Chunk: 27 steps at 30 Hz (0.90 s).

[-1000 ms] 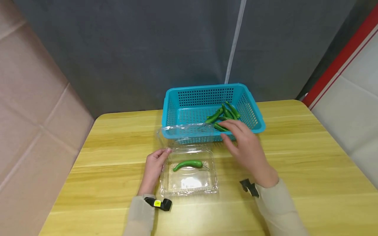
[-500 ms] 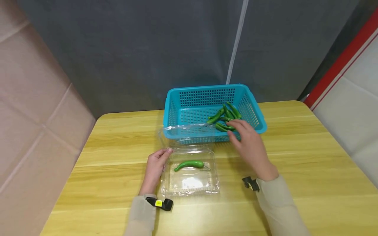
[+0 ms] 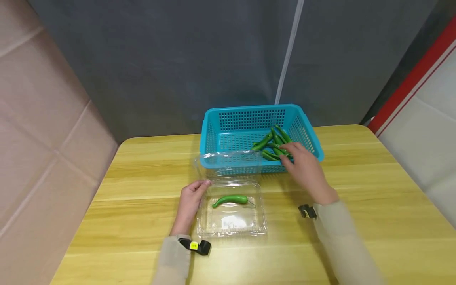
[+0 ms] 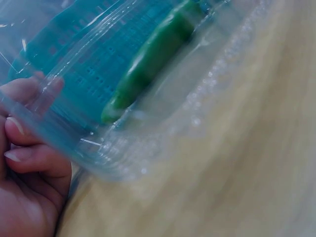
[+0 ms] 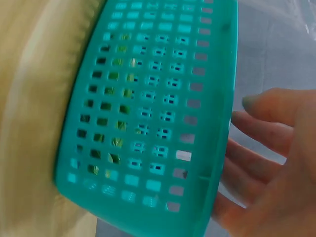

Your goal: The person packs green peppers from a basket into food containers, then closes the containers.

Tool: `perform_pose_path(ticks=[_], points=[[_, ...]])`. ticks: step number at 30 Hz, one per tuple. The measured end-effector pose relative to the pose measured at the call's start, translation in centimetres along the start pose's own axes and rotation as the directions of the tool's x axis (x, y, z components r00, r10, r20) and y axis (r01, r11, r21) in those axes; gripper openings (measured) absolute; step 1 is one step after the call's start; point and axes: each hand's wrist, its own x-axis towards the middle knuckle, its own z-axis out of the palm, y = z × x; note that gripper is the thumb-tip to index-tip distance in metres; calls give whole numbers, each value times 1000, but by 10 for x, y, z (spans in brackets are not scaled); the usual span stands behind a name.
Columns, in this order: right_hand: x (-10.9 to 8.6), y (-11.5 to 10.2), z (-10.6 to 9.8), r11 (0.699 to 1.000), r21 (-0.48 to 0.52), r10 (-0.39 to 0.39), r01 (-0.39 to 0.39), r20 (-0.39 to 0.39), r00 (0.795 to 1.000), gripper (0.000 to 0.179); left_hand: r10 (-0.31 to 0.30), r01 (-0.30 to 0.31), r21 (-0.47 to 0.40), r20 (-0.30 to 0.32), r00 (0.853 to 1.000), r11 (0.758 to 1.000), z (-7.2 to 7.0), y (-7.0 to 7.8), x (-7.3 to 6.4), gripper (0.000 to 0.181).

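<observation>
Left hand [image 3: 189, 202] pinches clear container [image 3: 231, 231]; right hand [image 3: 307, 168] loose

On my feed, a green pepper [image 3: 232, 199] lies in the container, just right of the left hand's pinch near the hinge. Farther off, I see the right hand's fingers parted over the near rim of the blue basket [image 3: 228, 137], grasping nothing; the other peppers [image 3: 262, 143] lie at and beyond its fingertips.

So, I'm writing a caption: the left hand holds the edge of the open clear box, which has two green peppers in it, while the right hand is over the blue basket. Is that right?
Not quite: the head view shows one green pepper in the clear box, not two. The left hand does hold its edge, and the right hand is over the blue basket.
</observation>
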Motion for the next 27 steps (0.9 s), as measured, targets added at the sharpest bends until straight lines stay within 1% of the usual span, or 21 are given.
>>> perform_pose_path(ticks=[3,6,10,15,18,22,24,27], points=[[6,3,-1,1000,-5,13,-13,50,999,28,-5,5,2,2,1000,1000,-1,-1,-1,25],[12,7,-1,999,-13,31,-30,117,993,29,1,-1,-2,7,1000,1000,-1,-1,-1,25],[20,11,-1,997,-28,70,-65,203,977,31,16,-16,-12,14,1000,1000,-1,0,0,25],[31,17,0,995,-54,95,-82,294,951,34,5,-5,-22,10,1000,1000,0,1,-1,25],[39,20,-1,992,-93,113,-85,356,928,36,2,-2,-27,18,1000,1000,0,0,0,28],[47,21,-2,985,-136,152,-101,440,885,41,6,-5,-28,25,1000,1000,0,-1,0,31],[51,23,-2,983,-150,166,-107,471,866,44,7,-6,-27,20,1000,1000,0,0,0,31],[56,25,-1,980,-165,182,-113,503,845,46,12,-12,-22,20,1000,1000,0,0,0,31]])
